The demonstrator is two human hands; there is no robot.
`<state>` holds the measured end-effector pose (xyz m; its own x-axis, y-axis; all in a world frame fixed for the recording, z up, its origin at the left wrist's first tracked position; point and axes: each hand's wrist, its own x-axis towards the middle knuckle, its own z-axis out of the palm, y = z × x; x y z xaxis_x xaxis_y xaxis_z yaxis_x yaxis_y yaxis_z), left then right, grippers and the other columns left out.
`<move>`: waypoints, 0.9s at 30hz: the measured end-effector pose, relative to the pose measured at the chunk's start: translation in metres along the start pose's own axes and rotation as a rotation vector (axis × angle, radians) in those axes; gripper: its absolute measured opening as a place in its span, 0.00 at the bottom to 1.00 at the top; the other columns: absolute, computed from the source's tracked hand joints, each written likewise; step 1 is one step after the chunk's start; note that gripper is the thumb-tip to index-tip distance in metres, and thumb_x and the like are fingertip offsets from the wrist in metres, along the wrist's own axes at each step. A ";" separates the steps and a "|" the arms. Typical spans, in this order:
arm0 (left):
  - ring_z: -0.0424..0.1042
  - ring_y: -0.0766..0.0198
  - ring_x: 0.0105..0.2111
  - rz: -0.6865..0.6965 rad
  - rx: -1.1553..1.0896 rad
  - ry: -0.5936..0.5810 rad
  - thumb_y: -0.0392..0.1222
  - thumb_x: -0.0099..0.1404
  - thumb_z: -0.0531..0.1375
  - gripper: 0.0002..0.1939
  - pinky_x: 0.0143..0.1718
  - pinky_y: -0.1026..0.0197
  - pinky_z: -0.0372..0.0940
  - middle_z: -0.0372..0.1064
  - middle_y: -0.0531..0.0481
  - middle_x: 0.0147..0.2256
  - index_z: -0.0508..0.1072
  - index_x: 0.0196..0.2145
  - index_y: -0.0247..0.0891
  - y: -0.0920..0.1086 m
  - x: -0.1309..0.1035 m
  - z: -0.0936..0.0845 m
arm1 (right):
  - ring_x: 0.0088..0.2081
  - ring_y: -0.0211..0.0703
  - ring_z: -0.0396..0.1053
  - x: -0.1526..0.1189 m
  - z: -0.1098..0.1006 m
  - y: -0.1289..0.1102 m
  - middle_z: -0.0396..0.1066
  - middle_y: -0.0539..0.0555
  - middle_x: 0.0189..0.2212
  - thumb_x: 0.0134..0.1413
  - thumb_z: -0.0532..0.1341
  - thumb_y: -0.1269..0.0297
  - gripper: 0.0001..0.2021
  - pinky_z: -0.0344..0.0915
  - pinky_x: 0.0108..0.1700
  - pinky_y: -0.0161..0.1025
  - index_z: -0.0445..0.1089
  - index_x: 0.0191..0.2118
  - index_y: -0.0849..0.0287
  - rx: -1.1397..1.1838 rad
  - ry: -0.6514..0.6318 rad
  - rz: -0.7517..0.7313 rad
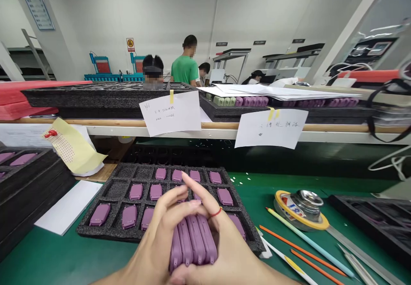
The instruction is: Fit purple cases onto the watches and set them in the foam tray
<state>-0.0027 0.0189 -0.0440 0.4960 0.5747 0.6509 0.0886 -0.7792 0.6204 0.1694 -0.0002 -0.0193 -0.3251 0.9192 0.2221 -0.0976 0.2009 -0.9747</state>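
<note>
Between my two hands is a row of several purple plastic cases [192,242], rounded and pressed side by side. My left hand [156,233] wraps round the row from the left. From the right, my right hand [227,242] cups the same row, its index finger stretched up past the left fingertips. A red band [216,212] circles one right finger. Just beyond the hands lies a black foam tray [85,227] with square pockets. Single purple cases [100,215] of the same look lie in many pockets; a few pockets at the back left are bare. My hands hide part of the tray's front.
Right of the tray lie a tape roll [285,210] with a metal-topped jar, a light blue stick [308,240], orange sticks [298,248] and tweezers [356,263]. Another foam tray [375,233] is far right. Stacked trays [35,195] stand left. A shelf [218,132] crosses behind; people are beyond.
</note>
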 end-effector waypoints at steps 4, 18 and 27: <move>0.40 0.39 0.71 -0.181 -0.108 0.012 0.35 0.55 0.70 0.56 0.66 0.40 0.50 0.36 0.45 0.72 0.42 0.70 0.60 0.004 -0.004 0.004 | 0.48 0.48 0.76 0.000 -0.004 0.001 0.77 0.48 0.46 0.38 0.78 0.70 0.61 0.67 0.59 0.48 0.41 0.71 0.39 -0.139 0.021 -0.204; 0.76 0.65 0.31 -1.080 -1.222 0.147 0.52 0.53 0.73 0.21 0.33 0.67 0.69 0.79 0.46 0.33 0.82 0.39 0.36 0.026 0.023 0.007 | 0.57 0.47 0.69 0.008 -0.025 -0.020 0.70 0.56 0.56 0.44 0.76 0.67 0.40 0.65 0.61 0.43 0.60 0.62 0.51 -0.677 -0.140 -0.393; 0.80 0.60 0.36 -1.062 -1.325 0.154 0.51 0.54 0.73 0.19 0.36 0.68 0.73 0.81 0.42 0.37 0.84 0.38 0.35 0.020 0.019 0.001 | 0.42 0.42 0.76 0.011 -0.031 -0.032 0.76 0.53 0.43 0.54 0.70 0.70 0.04 0.73 0.46 0.38 0.75 0.31 0.56 -0.386 -0.040 -0.325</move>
<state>0.0089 0.0135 -0.0195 0.6084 0.7446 -0.2747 -0.4646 0.6148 0.6373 0.1982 0.0142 0.0137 -0.3719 0.7763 0.5089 0.1525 0.5919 -0.7914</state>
